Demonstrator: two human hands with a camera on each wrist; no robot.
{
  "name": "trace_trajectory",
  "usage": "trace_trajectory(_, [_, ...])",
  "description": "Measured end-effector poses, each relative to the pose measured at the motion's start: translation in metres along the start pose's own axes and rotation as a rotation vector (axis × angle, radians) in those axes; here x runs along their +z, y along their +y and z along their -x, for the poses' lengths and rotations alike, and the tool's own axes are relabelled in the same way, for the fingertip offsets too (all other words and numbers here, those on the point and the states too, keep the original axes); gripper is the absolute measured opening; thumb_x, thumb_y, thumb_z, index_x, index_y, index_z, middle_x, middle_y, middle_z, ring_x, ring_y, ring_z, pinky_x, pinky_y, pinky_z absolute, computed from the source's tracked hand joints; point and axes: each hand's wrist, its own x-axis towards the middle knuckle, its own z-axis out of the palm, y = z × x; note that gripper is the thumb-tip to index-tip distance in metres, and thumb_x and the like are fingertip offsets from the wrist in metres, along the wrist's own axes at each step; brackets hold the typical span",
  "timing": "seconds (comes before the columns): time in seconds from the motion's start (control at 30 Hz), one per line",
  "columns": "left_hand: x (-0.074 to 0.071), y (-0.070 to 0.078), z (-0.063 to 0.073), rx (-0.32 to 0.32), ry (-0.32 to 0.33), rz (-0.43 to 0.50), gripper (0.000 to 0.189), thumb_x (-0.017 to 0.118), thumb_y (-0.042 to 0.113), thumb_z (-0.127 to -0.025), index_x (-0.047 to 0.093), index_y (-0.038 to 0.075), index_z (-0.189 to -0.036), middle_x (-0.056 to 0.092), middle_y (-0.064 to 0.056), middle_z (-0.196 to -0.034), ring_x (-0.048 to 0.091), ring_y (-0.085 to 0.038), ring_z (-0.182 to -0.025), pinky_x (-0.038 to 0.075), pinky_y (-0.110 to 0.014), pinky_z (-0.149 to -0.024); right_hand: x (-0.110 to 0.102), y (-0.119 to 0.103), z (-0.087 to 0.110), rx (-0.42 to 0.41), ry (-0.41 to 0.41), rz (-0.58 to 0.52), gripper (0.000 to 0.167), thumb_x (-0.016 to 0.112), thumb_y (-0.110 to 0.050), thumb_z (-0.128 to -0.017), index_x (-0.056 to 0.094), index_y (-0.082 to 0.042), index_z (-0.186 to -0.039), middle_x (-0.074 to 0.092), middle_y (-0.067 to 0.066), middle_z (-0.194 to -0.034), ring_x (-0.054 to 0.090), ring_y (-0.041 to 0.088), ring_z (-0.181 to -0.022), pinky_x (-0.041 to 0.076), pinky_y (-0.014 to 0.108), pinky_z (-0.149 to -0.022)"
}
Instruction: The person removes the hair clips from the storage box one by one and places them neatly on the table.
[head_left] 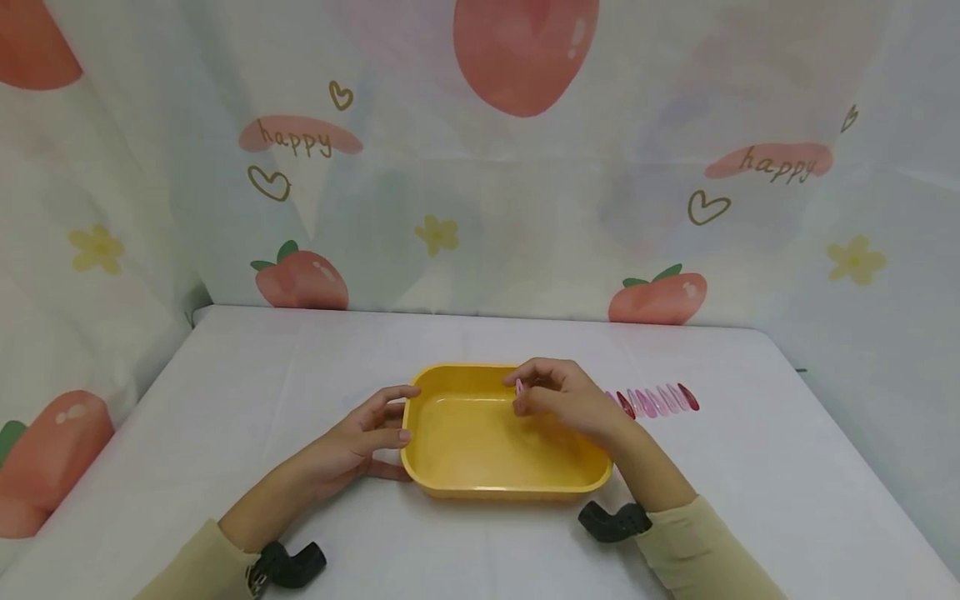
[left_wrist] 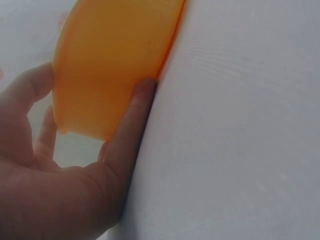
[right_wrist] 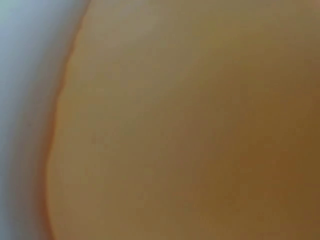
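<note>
A yellow plastic tray [head_left: 491, 454] with rounded corners lies on the white table. At its left end my left hand [head_left: 358, 437] holds the rim, thumb and fingers spread along the edge. In the left wrist view, fingers [left_wrist: 122, 132] bend against the tray's orange-looking outer wall [left_wrist: 110, 55]. My right hand [head_left: 566, 396] is over the tray's right half, pinching a small pink hair clip [head_left: 519, 387] between thumb and forefinger. The right wrist view is filled by a blurred yellow-brown surface [right_wrist: 190, 130], with neither the hand nor the clip showing.
Right of the tray, several pink and dark red hair clips [head_left: 651, 402] lie side by side in a row, partly hidden behind my right hand. White cloth covers the table [head_left: 750, 492]. A fruit-printed curtain [head_left: 525, 200] hangs behind it and at both sides.
</note>
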Motion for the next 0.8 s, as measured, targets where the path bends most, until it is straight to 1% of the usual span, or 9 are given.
trace_trajectory(0.07, [0.0,0.0,0.0,-0.001,0.0,0.001,0.06,0.057,0.01,-0.1,0.03,0.017,-0.152,0.027,-0.02,-0.156,0.056,-0.035,-0.122,0.055,-0.057,-0.089,-0.004,-0.002,0.001,-0.005,-0.006,-0.025,0.03,0.056,-0.005,-0.096,0.062,0.003,-0.125,0.06,0.017,-0.099,0.064,0.026,-0.085,0.06,0.038,-0.084])
trace_trajectory(0.2, [0.001,0.001,-0.001,-0.004,0.0,0.001,0.06,0.058,0.01,-0.099,0.03,0.017,-0.152,0.027,-0.02,-0.156,0.055,-0.035,-0.123,0.055,-0.057,-0.089,-0.014,-0.004,0.004,-0.039,-0.012,-0.046,0.036,0.056,-0.002,-0.096,0.058,0.002,-0.132,0.055,0.021,-0.104,0.062,0.023,-0.082,0.061,0.036,-0.081])
trace_trajectory(0.33, [0.002,0.0,-0.002,-0.006,0.003,-0.002,0.06,0.058,0.011,-0.099,0.03,0.018,-0.152,0.027,-0.02,-0.156,0.055,-0.035,-0.122,0.055,-0.057,-0.089,-0.027,-0.008,0.009,-0.044,0.026,-0.03,0.036,0.059,-0.006,-0.096,0.059,-0.003,-0.132,0.056,0.025,-0.106,0.062,0.023,-0.082,0.061,0.034,-0.08])
trace_trajectory(0.47, [0.001,-0.001,-0.002,-0.003,0.0,-0.001,0.06,0.058,0.01,-0.099,0.031,0.018,-0.152,0.027,-0.02,-0.156,0.056,-0.035,-0.122,0.055,-0.057,-0.089,-0.041,-0.012,0.015,-0.045,0.068,0.003,0.035,0.062,-0.01,-0.096,0.061,-0.009,-0.131,0.057,0.028,-0.11,0.064,0.025,-0.085,0.06,0.033,-0.082])
trace_trajectory(0.67, [0.0,-0.001,-0.001,0.01,-0.005,0.003,0.06,0.057,0.008,-0.1,0.03,0.017,-0.152,0.027,-0.02,-0.156,0.055,-0.034,-0.122,0.055,-0.057,-0.089,-0.066,-0.014,0.024,-0.066,0.12,0.011,0.038,0.063,-0.008,-0.096,0.059,-0.004,-0.133,0.059,0.024,-0.115,0.065,0.024,-0.086,0.06,0.031,-0.082])
trace_trajectory(0.8, [0.0,-0.001,0.0,0.01,-0.007,0.001,0.06,0.057,0.008,-0.1,0.03,0.017,-0.152,0.027,-0.021,-0.155,0.055,-0.034,-0.122,0.055,-0.057,-0.089,-0.083,-0.015,0.033,-0.089,0.159,0.023,0.039,0.063,-0.009,-0.097,0.058,-0.003,-0.135,0.06,0.018,-0.115,0.067,0.023,-0.09,0.06,0.031,-0.082])
